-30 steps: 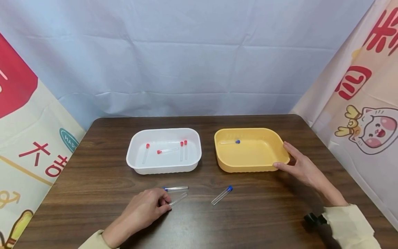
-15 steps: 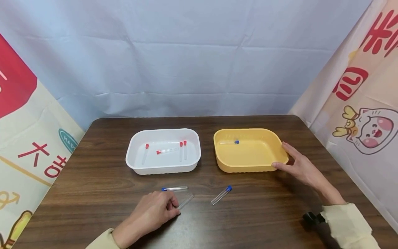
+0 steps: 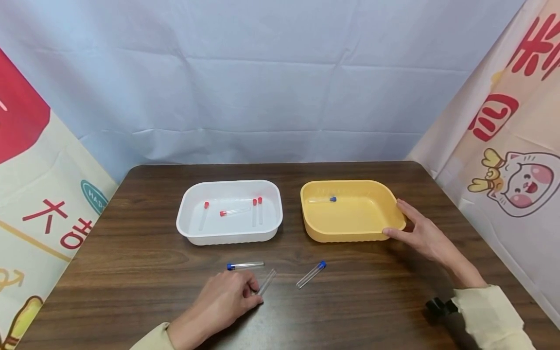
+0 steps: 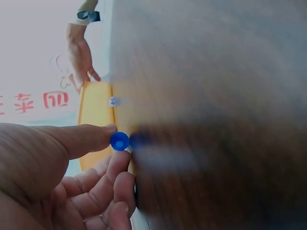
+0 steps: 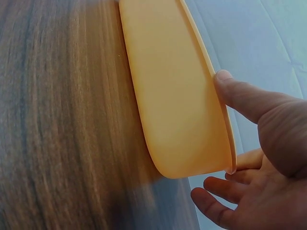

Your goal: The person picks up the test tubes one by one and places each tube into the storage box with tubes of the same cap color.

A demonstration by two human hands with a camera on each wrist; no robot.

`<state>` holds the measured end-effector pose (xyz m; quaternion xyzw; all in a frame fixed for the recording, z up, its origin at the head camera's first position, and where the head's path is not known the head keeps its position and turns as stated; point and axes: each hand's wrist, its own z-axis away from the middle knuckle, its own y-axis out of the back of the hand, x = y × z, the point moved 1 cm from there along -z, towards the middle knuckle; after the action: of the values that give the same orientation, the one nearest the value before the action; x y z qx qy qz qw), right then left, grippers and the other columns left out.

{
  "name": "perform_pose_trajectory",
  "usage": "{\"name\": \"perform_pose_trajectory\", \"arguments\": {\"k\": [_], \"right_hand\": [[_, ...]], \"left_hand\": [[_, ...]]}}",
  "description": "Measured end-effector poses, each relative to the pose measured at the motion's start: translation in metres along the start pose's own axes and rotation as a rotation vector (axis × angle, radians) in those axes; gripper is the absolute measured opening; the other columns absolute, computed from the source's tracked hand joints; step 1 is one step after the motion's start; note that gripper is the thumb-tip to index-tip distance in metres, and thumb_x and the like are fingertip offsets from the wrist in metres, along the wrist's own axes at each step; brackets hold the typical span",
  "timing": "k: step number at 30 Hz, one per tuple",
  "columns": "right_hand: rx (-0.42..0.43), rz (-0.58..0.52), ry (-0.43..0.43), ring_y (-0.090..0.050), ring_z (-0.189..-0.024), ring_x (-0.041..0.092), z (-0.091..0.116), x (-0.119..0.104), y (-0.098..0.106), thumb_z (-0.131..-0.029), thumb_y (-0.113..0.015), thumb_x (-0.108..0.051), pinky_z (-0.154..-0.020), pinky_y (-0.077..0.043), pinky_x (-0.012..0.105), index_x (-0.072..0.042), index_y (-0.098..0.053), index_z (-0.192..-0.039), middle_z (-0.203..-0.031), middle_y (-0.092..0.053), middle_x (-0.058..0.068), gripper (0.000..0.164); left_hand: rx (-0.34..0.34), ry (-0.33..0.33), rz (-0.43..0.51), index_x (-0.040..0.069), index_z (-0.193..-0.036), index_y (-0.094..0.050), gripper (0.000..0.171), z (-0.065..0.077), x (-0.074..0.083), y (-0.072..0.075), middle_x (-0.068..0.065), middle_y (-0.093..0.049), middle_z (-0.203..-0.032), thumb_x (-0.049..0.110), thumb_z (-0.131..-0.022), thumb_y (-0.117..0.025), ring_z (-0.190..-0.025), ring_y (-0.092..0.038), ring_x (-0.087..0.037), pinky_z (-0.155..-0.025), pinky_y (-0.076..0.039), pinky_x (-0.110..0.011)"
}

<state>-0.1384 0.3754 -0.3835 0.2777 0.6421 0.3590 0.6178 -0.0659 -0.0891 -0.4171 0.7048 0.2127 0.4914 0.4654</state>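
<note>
My left hand (image 3: pixel 225 301) pinches a clear test tube (image 3: pixel 267 282) low over the table, its clear end pointing away to the right. In the left wrist view, the tube's blue cap (image 4: pixel 120 141) shows between thumb and forefinger; the head view hides it behind the fingers. My right hand (image 3: pixel 426 239) rests on the right end of a yellow tray (image 3: pixel 356 223). Its thumb touches the rim and its other fingers extend loosely beside the end wall. One blue-capped test tube (image 3: pixel 323 200) lies inside that tray.
Two other blue-capped tubes lie on the table: one tube (image 3: pixel 249 265) just beyond my left hand, another tube (image 3: pixel 309 275) to its right. A white tray (image 3: pixel 232 239) at the left holds several red-capped tubes. A pale cloth (image 3: pixel 271 112) hangs behind the table.
My left hand has slid right along the table with the tube it pinches, and the tube has turned to point more away from me. The right hand stays on the yellow tray.
</note>
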Motion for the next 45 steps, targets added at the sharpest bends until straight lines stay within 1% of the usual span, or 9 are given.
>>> {"name": "perform_pose_trajectory", "arguments": {"k": [13, 21, 24, 27, 30, 33, 36, 39, 45], "right_hand": [[-0.002, 0.015, 0.01, -0.033, -0.141, 0.056, -0.002, -0.001, 0.001, -0.095, -0.077, -0.036, -0.105, -0.036, 0.07, 0.008, -0.013, -0.161, -0.163, -0.018, 0.035, 0.102], [0.003, 0.02, 0.015, -0.032, -0.142, 0.056, -0.002, -0.001, 0.0, -0.094, -0.078, -0.036, -0.106, -0.035, 0.07, 0.009, -0.014, -0.161, -0.164, -0.018, 0.035, 0.102], [0.002, 0.017, 0.012, -0.031, -0.142, 0.056, -0.002, -0.001, 0.0, -0.094, -0.078, -0.036, -0.106, -0.035, 0.07, 0.008, -0.013, -0.161, -0.164, -0.018, 0.034, 0.103], [0.001, 0.015, 0.01, -0.032, -0.142, 0.056, -0.001, -0.002, 0.001, -0.094, -0.078, -0.036, -0.106, -0.035, 0.07, 0.008, -0.013, -0.161, -0.164, -0.018, 0.034, 0.103], [0.001, 0.016, 0.008, -0.032, -0.142, 0.056, -0.001, -0.002, 0.001, -0.094, -0.078, -0.036, -0.106, -0.035, 0.07, 0.008, -0.013, -0.161, -0.164, -0.018, 0.034, 0.103], [0.0, 0.021, 0.006, -0.032, -0.142, 0.056, -0.001, -0.002, 0.001, -0.094, -0.078, -0.036, -0.106, -0.035, 0.07, 0.008, -0.013, -0.161, -0.164, -0.018, 0.034, 0.103], [-0.002, 0.022, 0.003, -0.031, -0.143, 0.056, -0.001, -0.002, 0.001, -0.094, -0.077, -0.037, -0.106, -0.034, 0.071, 0.007, -0.013, -0.161, -0.164, -0.018, 0.033, 0.103], [-0.005, 0.019, 0.002, -0.029, -0.144, 0.056, -0.001, -0.002, 0.001, -0.094, -0.077, -0.038, -0.107, -0.032, 0.072, 0.007, -0.013, -0.161, -0.165, -0.017, 0.033, 0.103], [-0.003, 0.023, 0.005, -0.028, -0.144, 0.056, -0.001, -0.002, 0.002, -0.094, -0.078, -0.037, -0.107, -0.032, 0.072, 0.008, -0.015, -0.161, -0.165, -0.017, 0.033, 0.102]], "left_hand": [[0.038, -0.01, -0.008, 0.026, -0.081, -0.07, 0.019, -0.005, 0.004, -0.002, 0.023, -0.064, -0.063, 0.035, -0.079, -0.087, -0.068, -0.063, 0.003, -0.054, -0.043, -0.028], [0.048, -0.024, -0.007, 0.025, -0.085, -0.07, 0.024, -0.005, 0.004, -0.002, 0.026, -0.053, -0.062, 0.04, -0.078, -0.088, -0.061, -0.053, 0.005, -0.051, -0.038, -0.026], [0.063, -0.086, -0.011, 0.022, -0.09, -0.072, 0.025, -0.007, 0.005, 0.0, 0.021, -0.05, -0.07, 0.037, -0.078, -0.089, -0.062, -0.048, 0.004, -0.053, -0.039, -0.024], [0.064, -0.199, -0.021, 0.016, -0.1, -0.074, 0.03, -0.009, 0.003, 0.004, 0.013, -0.051, -0.081, 0.032, -0.08, -0.089, -0.068, -0.046, -0.001, -0.058, -0.042, -0.024], [0.049, -0.317, -0.045, 0.011, -0.113, -0.074, 0.04, -0.013, 0.0, 0.007, 0.007, -0.057, -0.096, 0.031, -0.081, -0.089, -0.08, -0.053, -0.006, -0.069, -0.049, -0.027], [0.016, -0.395, -0.078, 0.007, -0.122, -0.071, 0.052, -0.017, -0.006, 0.011, 0.002, -0.061, -0.112, 0.035, -0.082, -0.089, -0.099, -0.058, -0.011, -0.085, -0.054, -0.031], [-0.028, -0.428, -0.093, 0.006, -0.128, -0.069, 0.061, -0.02, -0.012, 0.013, -0.001, -0.06, -0.123, 0.039, -0.081, -0.089, -0.114, -0.057, -0.015, -0.098, -0.051, -0.035], [-0.06, -0.441, -0.096, 0.006, -0.131, -0.067, 0.066, -0.022, -0.015, 0.015, -0.002, -0.059, -0.128, 0.042, -0.081, -0.089, -0.121, -0.055, -0.017, -0.104, -0.048, -0.037], [-0.081, -0.442, -0.099, 0.005, -0.134, -0.065, 0.07, -0.025, -0.017, 0.015, -0.001, -0.058, -0.127, 0.045, -0.081, -0.088, -0.123, -0.054, -0.017, -0.104, -0.047, -0.036]]}}
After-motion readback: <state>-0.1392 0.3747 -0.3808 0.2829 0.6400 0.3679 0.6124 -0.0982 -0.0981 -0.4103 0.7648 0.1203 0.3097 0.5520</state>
